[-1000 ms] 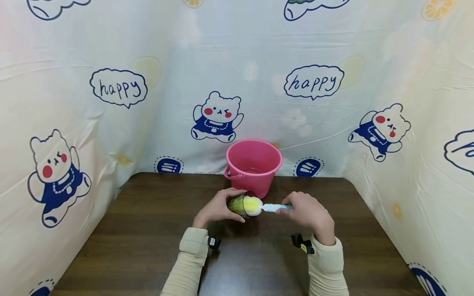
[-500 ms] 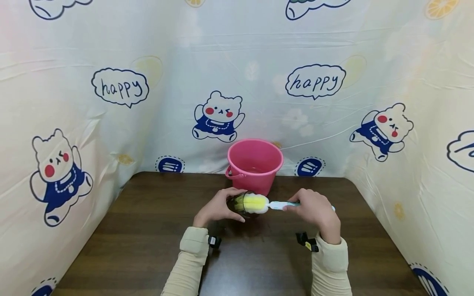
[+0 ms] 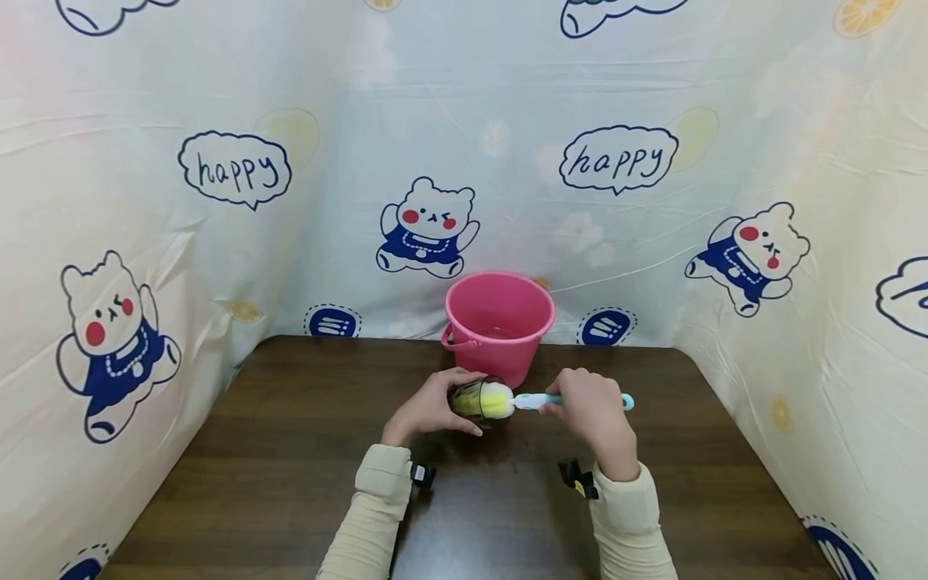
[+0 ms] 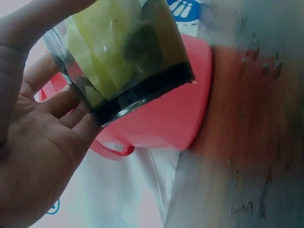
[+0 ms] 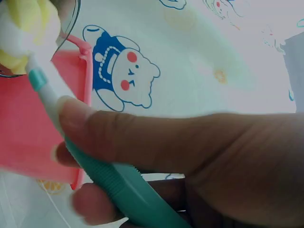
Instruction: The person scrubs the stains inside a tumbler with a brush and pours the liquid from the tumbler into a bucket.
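Observation:
My left hand (image 3: 428,408) grips a dark see-through glass cup (image 4: 137,95), tipped on its side with the mouth toward the right. Inside the cup sits the yellow and white sponge head of a cup brush (image 3: 496,401), part of it sticking out past the rim. My right hand (image 3: 590,407) holds the brush by its white and teal handle (image 5: 118,185), thumb on one side and fingers curled round the other. In the left wrist view, yellow sponge (image 4: 95,52) shows through the cup wall. Both hands are above the table.
A pink bucket (image 3: 500,354) stands upright just behind the cup, its handle hanging at the left. Water drops (image 4: 266,66) lie on the dark wooden table (image 3: 304,451). A printed cloth (image 3: 507,97) hangs behind and on both sides.
The right hand first drew the brush rightward, partly out of the cup, then pushed it back left and deeper in. The left hand and cup stayed nearly still.

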`<state>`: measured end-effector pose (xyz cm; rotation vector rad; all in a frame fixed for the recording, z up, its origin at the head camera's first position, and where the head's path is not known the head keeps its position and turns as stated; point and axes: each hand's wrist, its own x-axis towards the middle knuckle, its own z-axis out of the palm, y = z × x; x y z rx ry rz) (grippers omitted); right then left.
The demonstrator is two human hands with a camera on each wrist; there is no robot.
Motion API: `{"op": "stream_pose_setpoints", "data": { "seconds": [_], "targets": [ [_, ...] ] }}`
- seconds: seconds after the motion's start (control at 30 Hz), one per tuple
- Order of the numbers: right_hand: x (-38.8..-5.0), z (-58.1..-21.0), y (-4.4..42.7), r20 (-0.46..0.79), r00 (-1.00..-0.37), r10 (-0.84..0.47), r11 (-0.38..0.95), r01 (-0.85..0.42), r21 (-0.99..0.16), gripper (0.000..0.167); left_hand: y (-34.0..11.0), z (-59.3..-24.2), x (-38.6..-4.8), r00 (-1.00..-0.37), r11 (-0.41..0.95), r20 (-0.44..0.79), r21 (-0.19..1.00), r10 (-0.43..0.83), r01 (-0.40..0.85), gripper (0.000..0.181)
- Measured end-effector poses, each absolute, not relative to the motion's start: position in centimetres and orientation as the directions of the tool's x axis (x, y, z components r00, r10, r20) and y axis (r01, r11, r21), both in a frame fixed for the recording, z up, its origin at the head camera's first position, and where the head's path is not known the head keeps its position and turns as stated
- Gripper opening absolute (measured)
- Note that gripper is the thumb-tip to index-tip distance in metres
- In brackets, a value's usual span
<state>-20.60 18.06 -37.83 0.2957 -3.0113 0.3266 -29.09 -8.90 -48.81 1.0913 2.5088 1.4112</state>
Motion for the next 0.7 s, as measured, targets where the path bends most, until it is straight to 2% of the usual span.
{"op": "stream_pose_setpoints", "data": {
  "seconds": [0.2, 0.4, 0.7],
  "targets": [
    [-20.2, -37.6, 17.8, 0.041, -0.980, -0.193, 0.943, -0.197, -0.269, 0.015, -9.4, -48.8, -29.3, -0.770, 0.341, 0.292, 0.768, 0.567, 0.542, 0.084],
    [-20.7, -37.4, 18.9, 0.094, -0.965, -0.244, 0.920, -0.261, -0.294, 0.012, -9.3, -48.5, -29.3, -0.767, 0.321, 0.300, 0.777, 0.568, 0.542, 0.084],
    [-20.7, -37.4, 20.4, 0.153, -0.958, -0.244, 0.918, -0.279, -0.282, 0.015, -8.9, -48.6, -29.2, -0.768, 0.318, 0.280, 0.789, 0.575, 0.526, 0.085]
  ]
}}
